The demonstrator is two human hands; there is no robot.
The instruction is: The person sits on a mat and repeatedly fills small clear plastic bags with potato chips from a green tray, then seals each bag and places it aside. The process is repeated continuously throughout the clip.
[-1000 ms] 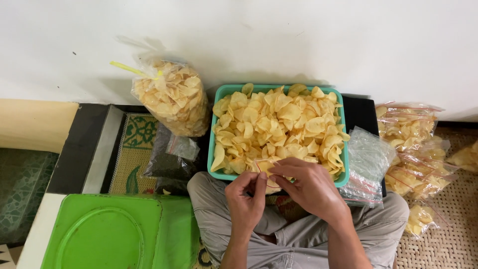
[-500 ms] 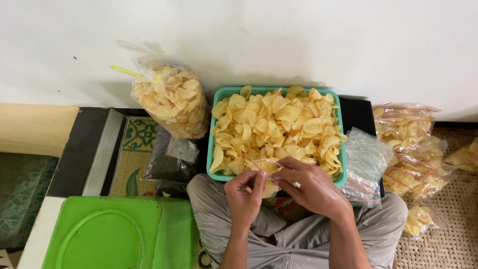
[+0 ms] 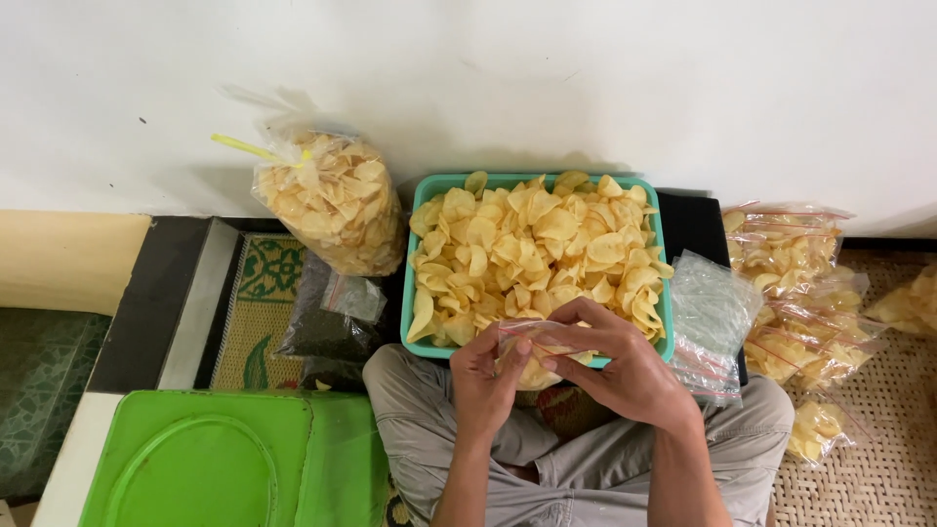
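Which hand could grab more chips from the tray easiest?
Probably the right hand. It sits nearer the chips in the tray, with fingers at the small bag's top. The left hand cups the bag from the side, steadying it.

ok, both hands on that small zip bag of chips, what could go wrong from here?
Pinching the small zip bag between left hand and right hand may crush the chips inside.

It hangs over the teal tray edge and lap, so a slip could spill chips.

The heaped tray sits just past the knuckles; a nudge may knock some out.
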